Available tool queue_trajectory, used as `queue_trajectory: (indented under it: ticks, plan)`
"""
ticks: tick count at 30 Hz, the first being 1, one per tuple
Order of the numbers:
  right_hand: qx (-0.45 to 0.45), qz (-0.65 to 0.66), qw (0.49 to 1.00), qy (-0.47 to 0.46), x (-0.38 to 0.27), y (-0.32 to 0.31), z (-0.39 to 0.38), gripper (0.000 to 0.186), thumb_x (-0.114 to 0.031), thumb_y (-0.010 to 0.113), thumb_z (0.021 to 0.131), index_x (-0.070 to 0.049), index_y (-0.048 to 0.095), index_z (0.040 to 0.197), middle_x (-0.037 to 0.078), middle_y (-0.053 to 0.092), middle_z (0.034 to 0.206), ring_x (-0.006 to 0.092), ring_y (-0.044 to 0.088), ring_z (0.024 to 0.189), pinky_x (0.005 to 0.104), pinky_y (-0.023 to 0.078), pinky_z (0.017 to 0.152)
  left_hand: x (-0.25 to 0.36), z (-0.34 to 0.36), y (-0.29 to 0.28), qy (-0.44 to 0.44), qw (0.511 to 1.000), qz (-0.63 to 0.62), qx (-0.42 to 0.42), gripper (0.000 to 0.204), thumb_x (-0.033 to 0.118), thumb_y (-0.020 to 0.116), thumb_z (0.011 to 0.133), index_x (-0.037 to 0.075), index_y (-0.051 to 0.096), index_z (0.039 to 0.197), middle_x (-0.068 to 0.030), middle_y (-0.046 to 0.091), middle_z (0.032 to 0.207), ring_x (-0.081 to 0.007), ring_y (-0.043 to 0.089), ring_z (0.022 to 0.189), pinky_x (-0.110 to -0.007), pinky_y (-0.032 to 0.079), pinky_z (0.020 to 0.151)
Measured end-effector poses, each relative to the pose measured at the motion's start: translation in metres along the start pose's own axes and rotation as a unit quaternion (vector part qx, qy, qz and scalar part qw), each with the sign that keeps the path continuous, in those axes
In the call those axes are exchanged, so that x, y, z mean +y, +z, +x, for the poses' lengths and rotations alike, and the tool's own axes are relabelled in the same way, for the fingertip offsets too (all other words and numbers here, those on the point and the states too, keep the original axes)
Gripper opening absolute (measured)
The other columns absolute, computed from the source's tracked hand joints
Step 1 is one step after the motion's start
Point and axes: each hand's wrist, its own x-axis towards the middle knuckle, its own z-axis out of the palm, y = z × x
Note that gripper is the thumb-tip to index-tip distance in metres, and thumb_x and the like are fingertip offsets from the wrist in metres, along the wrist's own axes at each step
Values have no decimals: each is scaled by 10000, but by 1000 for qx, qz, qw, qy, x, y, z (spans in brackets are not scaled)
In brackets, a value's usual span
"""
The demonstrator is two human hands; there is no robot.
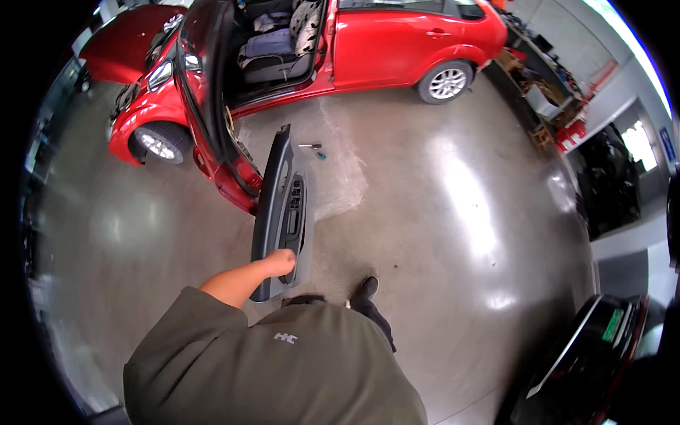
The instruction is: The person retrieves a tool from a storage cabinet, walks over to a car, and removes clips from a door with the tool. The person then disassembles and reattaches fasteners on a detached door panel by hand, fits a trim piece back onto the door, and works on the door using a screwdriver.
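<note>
pale letters [285, 338] on olive shirt [304, 379]

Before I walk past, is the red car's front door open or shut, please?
Open: the front door stands angled out from the red car, leaving the front seat in plain view.

Shirt [326, 382]: dark olive, plain, with one small, angular, pale grey mark [285, 338] on the front. Left sleeve [188, 326]: short, same olive, straight hem. Left forearm [234, 282] and left hand [280, 262]: bare. Trousers [374, 316]: dark. Visible shoe [368, 287]: dark, rounded toe.
</note>
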Motion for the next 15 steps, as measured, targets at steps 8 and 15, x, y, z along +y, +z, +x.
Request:
queue_trajectory:
  ticks: [8,15]
  plan:
    - [29,384,916,-116,-410,-320,180,99,-132,657,1015,-98,567,989,34,575,712,153,549,538,280,406,434,-32,37,-17,-140,977,85,-134,376,280,541,959,7,786,1040,-242,754,1102,-452,704,1067,-502,570,939]
    - [7,348,922,-170,-727,-375,265,135,-183,610,1056,-122,536,961,17,555,717,125,495,540,270,369,450,12,212,-56,-128,976,-61,-167,344,317,612,950,53,779,1095,-245,746,1116,-412,711,1071,-515,547,933]
